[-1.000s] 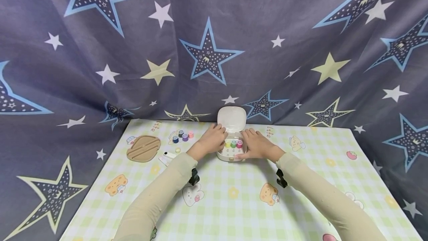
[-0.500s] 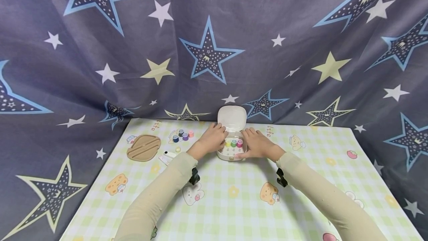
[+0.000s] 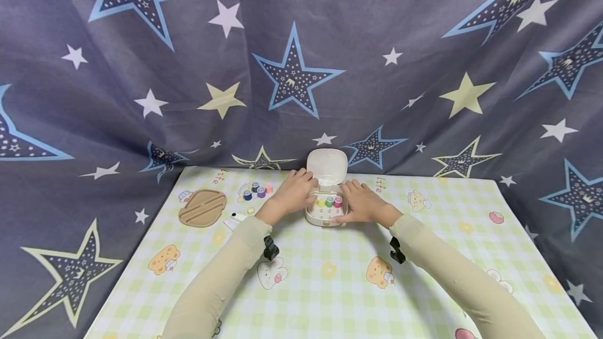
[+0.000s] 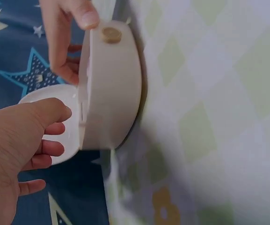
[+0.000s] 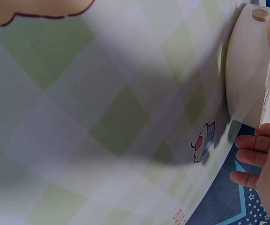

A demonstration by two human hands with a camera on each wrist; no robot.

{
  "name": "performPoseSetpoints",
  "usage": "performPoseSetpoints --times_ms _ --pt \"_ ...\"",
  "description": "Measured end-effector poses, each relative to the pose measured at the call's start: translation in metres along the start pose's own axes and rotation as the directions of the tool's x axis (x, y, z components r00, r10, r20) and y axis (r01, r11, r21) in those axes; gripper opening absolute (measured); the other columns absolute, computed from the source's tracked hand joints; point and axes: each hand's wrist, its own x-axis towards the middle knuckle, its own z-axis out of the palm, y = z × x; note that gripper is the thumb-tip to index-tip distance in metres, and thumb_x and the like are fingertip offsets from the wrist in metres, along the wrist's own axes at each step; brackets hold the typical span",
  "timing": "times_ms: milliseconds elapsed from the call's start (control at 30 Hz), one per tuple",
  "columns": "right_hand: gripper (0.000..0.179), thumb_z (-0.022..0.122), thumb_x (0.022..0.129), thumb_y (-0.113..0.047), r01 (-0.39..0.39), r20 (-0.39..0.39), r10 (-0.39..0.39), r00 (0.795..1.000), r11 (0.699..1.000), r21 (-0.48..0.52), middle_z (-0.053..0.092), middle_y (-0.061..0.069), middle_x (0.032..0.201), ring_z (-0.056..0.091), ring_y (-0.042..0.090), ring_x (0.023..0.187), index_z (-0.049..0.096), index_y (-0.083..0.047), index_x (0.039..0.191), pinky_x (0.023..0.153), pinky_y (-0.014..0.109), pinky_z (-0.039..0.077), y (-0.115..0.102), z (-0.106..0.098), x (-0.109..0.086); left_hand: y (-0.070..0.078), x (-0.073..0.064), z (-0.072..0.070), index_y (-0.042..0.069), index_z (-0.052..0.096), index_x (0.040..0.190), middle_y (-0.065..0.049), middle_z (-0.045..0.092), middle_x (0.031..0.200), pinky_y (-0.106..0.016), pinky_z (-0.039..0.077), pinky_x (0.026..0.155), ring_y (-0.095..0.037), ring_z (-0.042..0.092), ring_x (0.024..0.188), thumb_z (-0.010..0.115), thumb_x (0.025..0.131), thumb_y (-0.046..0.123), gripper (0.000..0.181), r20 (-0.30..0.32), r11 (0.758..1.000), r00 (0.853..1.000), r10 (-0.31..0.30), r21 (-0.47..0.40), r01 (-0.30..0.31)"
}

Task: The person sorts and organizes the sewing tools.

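Observation:
A white sewing box (image 3: 325, 222) with its lid (image 3: 327, 166) raised stands at the table's back. Inside, a yellow spool (image 3: 321, 202), a green spool (image 3: 329, 202) and a pink spool (image 3: 337, 201) form a row behind bare pegs. My right hand (image 3: 365, 203) grips the box's right side, thumb on the front rim near the tan button (image 4: 111, 35), the other fingers toward the back. At the box's left side is my left hand (image 3: 293, 192). In the left wrist view its fingers curl loosely in front of the lid, with nothing visible in them.
Left of the box, several spools (image 3: 261, 192) in dark blue, purple and pink stand together. A small pale yellow piece (image 3: 250, 210) and a white tool with a black spot (image 3: 237, 217) lie nearer. Farther left is a brown grooved tray (image 3: 202, 208). A star-patterned curtain (image 3: 377, 93) hangs behind.
My left hand has drawn back slightly to the left and up from the box's left side. The right hand, the box and the spools stay where they were.

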Motion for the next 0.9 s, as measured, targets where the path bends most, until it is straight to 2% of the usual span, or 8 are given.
performPoseSetpoints --times_ms 233,500,667,900 --pt "0.109 0.064 0.077 -0.081 -0.002 -0.01 0.002 1.0 1.0 0.006 0.052 0.021 0.138 0.049 0.038 0.13 0.041 0.0 0.146 0.111 0.06 0.04 -0.001 -0.001 0.0 -0.02 -0.012 -0.006 0.012 0.067 0.122 -0.005 0.061 0.114 -0.046 0.041 0.099 -0.026 0.051 0.107 0.071 0.094 0.028 0.032 -0.059 0.997 0.997 -0.059 -0.062 0.056" --pt "0.108 0.065 0.076 -0.081 0.006 -0.019 -0.006 1.0 1.0 0.017 0.052 0.021 0.137 0.049 0.037 0.129 0.043 -0.001 0.145 0.11 0.059 0.041 0.0 0.0 -0.001 -0.042 -0.032 -0.013 0.012 0.066 0.124 -0.008 0.063 0.115 -0.05 0.042 0.098 -0.03 0.053 0.112 0.071 0.093 0.026 0.034 -0.149 0.992 0.982 -0.118 -0.06 0.11" --pt "0.108 0.065 0.076 -0.081 0.017 -0.026 -0.017 1.0 1.0 0.012 0.052 0.021 0.135 0.05 0.037 0.127 0.043 -0.001 0.145 0.109 0.059 0.042 0.0 0.0 -0.001 -0.058 -0.044 -0.01 0.011 0.065 0.127 -0.009 0.062 0.119 -0.052 0.041 0.097 -0.032 0.051 0.115 0.07 0.094 0.026 0.037 -0.143 0.985 0.976 -0.167 -0.061 0.16" --pt "0.107 0.066 0.077 -0.079 0.022 -0.023 -0.022 0.999 1.0 0.019 0.052 0.021 0.137 0.049 0.037 0.128 0.042 -0.001 0.146 0.11 0.059 0.042 0.0 -0.001 -0.002 -0.074 -0.056 -0.002 0.007 0.065 0.126 -0.013 0.065 0.118 -0.054 0.04 0.097 -0.034 0.052 0.113 0.071 0.091 0.021 0.039 -0.145 0.974 0.964 -0.223 -0.08 0.213"
